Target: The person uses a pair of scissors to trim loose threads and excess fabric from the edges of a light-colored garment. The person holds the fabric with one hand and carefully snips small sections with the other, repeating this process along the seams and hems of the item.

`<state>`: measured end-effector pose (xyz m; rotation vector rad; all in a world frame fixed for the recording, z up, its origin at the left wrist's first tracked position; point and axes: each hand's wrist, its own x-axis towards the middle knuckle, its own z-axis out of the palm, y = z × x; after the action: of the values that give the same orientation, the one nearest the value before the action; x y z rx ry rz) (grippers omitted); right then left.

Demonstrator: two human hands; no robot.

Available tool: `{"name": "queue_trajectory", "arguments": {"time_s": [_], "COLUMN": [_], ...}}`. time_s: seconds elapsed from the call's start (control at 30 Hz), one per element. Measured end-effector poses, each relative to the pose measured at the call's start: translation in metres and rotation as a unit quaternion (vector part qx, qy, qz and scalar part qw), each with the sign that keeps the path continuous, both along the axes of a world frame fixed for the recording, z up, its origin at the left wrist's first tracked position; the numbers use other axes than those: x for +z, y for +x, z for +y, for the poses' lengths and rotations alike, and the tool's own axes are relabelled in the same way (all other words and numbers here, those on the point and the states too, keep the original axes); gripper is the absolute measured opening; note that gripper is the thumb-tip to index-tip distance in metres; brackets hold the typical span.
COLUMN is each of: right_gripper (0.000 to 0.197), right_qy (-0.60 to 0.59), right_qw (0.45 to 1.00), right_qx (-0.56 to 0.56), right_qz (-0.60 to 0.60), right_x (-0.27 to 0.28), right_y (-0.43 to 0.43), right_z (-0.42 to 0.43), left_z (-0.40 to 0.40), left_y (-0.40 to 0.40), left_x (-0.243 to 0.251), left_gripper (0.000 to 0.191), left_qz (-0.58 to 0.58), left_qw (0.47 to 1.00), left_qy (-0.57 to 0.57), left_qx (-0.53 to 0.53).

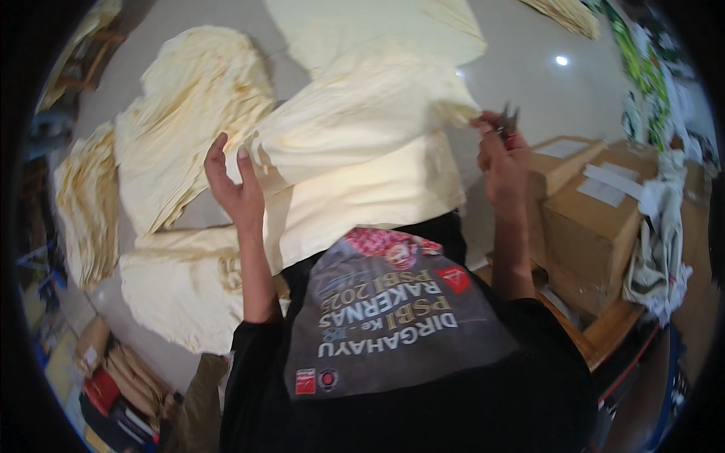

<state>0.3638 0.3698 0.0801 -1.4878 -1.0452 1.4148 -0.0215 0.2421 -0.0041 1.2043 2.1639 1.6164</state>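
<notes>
Cream fabric [362, 122] lies across my lap and stretches away over the floor. My right hand [501, 161] has a small pair of snips [509, 120] in its palm, blades pointing up and away from me. Its thumb and fingertip pinch a bunched corner of the fabric, drawn out to the right. On the other side, my left hand [233, 184] is raised over the fabric with thumb and fingers apart, holding nothing. Whether its fingertips touch the cloth is hard to tell.
Layered cream fabric piles [192, 107] spread on the left, with a narrower stack [88, 209] beyond. Cardboard boxes [595, 209] stand close by my right arm, beside a wooden frame [617, 331]. Green-and-white cloth [643, 73] lies at the far right.
</notes>
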Motion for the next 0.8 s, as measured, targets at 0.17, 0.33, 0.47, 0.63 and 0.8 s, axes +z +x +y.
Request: {"name": "queue_trajectory", "arguments": {"time_s": [0.17,0.33,0.47,0.63,0.8], "right_gripper": [0.027,0.033,0.035,0.025,0.015], "right_qy": [0.004,-0.091,-0.115,-0.132,-0.096], "right_qw": [0.974,0.968,0.963,0.984,0.995], "right_qx": [0.107,0.166,0.18,0.101,0.028], "right_qz": [-0.2,-0.163,-0.161,-0.067,0.012], "right_x": [-0.025,-0.022,-0.012,-0.015,-0.002], "right_y": [0.048,0.056,0.046,0.041,0.023], "right_z": [-0.039,-0.073,-0.084,-0.089,-0.086], "left_z": [0.023,0.068,0.106,0.113,0.123], "left_y": [0.088,0.144,0.142,0.146,0.142], "left_x": [0.064,0.086,0.055,0.044,0.042], "left_gripper": [0.02,0.034,0.068,0.062,0.061], "left_qz": [-0.009,0.191,0.262,0.278,0.263], "left_qw": [0.965,0.875,0.865,0.868,0.871], "left_qy": [-0.031,-0.012,-0.094,-0.086,-0.08], "left_qx": [-0.26,-0.445,-0.417,-0.403,-0.407]}}
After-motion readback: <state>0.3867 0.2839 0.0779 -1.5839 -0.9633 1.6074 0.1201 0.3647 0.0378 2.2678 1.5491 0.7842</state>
